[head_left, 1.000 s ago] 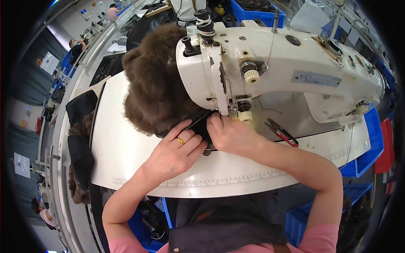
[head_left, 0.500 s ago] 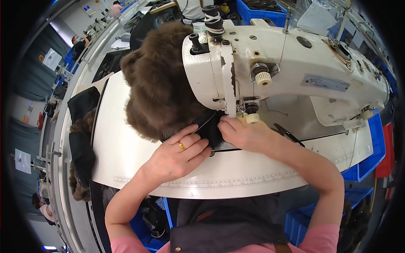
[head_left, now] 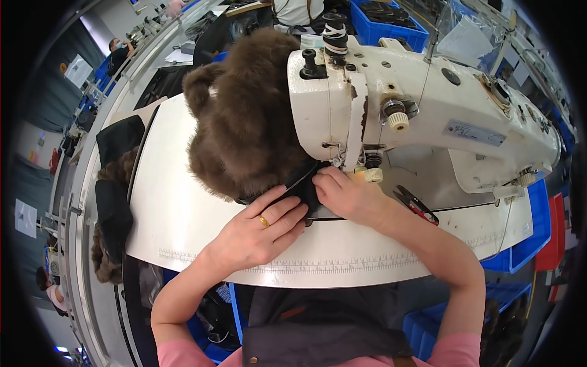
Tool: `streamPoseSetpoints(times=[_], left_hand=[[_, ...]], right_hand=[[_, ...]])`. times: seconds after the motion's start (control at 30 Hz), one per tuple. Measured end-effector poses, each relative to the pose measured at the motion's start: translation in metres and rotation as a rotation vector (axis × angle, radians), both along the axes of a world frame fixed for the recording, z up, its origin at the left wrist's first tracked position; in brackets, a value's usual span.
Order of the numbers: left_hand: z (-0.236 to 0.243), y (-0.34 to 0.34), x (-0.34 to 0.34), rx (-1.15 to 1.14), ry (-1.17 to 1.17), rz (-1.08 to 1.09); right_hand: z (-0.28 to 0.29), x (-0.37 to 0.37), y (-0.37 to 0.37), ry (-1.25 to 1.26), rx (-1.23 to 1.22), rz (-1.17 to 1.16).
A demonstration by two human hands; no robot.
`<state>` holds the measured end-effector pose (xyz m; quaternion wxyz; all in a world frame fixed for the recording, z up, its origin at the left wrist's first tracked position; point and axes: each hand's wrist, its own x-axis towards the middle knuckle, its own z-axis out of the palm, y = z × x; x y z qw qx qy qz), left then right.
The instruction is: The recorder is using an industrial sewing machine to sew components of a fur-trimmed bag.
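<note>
A bulky brown fur piece [head_left: 244, 122] lies on the white table beside the sewing machine's head [head_left: 318, 110]. Along its near side runs black fabric [head_left: 310, 194] with a metal zipper [head_left: 298, 182]. My left hand [head_left: 260, 227], a gold ring on one finger, lies with its fingers stretched over the zipper and the fabric. Close in front of the needle area, my right hand [head_left: 345, 194] pinches the black fabric; its fingertips are partly hidden. The needle itself cannot be made out. Red-handled snips [head_left: 418, 205] rest just beyond my right forearm.
A printed ruler [head_left: 293, 264] follows the table's near edge. More black and fur pieces [head_left: 114, 208] hang at the left. Blue bins [head_left: 391, 24] stand behind the machine and below the table, a red bin [head_left: 549, 235] at the right. Other people sit far left.
The view has shifted slightly, so the machine appears farther right. Both hands stay on the fabric, now a little left of the machine's needle area. More of the snips shows beside my right forearm.
</note>
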<state>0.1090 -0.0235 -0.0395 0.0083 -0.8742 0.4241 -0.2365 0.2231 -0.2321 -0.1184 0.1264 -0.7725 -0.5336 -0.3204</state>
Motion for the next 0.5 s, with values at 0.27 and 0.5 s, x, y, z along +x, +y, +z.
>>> streamPoseSetpoints(times=[0.27, 0.5], left_hand=[[0.006, -0.003, -0.001, -0.017, 0.037, -0.008], [0.008, -0.018, 0.007, -0.097, -0.012, -0.055]], right_hand=[[0.013, -0.007, 0.004, 0.113, 0.061, 0.015], [0.009, -0.006, 0.003, 0.180, 0.147, 0.079]])
